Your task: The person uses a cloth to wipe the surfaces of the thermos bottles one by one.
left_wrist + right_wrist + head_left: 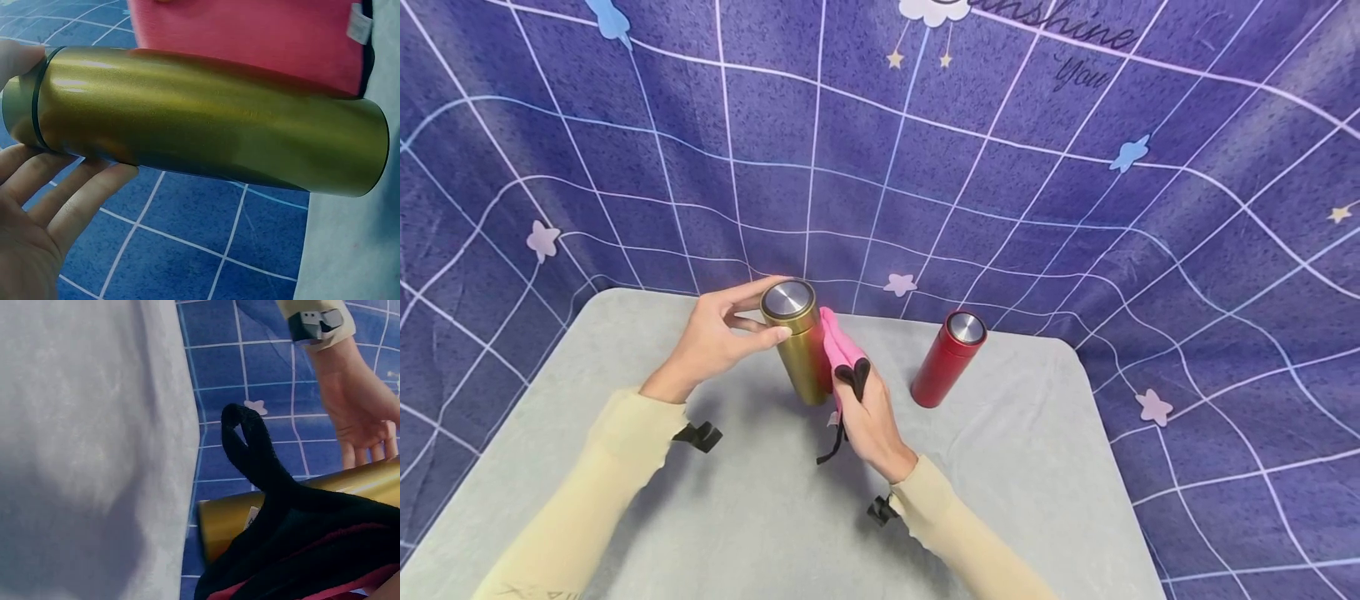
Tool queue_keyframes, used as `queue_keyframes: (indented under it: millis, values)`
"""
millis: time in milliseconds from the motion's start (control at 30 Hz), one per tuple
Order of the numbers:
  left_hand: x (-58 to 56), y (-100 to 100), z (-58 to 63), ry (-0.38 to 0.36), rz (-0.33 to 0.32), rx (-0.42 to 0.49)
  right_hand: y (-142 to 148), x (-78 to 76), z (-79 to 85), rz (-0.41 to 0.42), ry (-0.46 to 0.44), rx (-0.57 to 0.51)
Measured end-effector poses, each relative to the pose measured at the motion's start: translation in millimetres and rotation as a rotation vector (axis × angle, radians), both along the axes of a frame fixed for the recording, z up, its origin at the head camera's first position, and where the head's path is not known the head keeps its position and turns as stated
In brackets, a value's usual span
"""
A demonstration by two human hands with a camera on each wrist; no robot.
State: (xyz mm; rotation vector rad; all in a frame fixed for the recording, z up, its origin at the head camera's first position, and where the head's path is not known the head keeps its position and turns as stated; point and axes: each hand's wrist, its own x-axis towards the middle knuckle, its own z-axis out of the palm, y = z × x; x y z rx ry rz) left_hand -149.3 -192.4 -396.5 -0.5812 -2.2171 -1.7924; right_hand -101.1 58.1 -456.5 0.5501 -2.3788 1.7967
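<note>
My left hand [715, 337] holds a gold thermos bottle [805, 362] near its steel-topped lid, thumb on one side and fingers on the other. The bottle tilts a little in the head view; in the left wrist view its whole gold body [206, 119] shows. In my right hand [872, 421] is a folded pink cloth [841, 340] with black edging, laid along the bottle's right side. The cloth's black hanging loop [247, 440] sticks out in the right wrist view, where the fingers holding it are mostly hidden. A small white tag hangs at the cloth's edge.
To the right stands a red thermos bottle [946, 362] with a steel-topped lid. Pale grey cloth covers the table [760, 517]. A blue curtain [865, 183] with a white grid and stars hangs behind and along both sides.
</note>
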Motion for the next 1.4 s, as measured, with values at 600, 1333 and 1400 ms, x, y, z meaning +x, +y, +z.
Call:
queue_keyframes:
  millis: [600,1333,1400]
  values:
    - [4.9,7.6,-11.4,-0.006,-0.013,-0.018,-1.2,2.1,28.6,0.015,0.078,-0.047]
    - [13.3,29.3,-3.5,-0.090,0.133,-0.011,-3.3,2.2,20.8,-0.030,0.625,0.089]
    - [12.3,30.4,-2.3,-0.099,0.131,0.011,-1.5,3.3,13.6,-0.041,0.657,0.136]
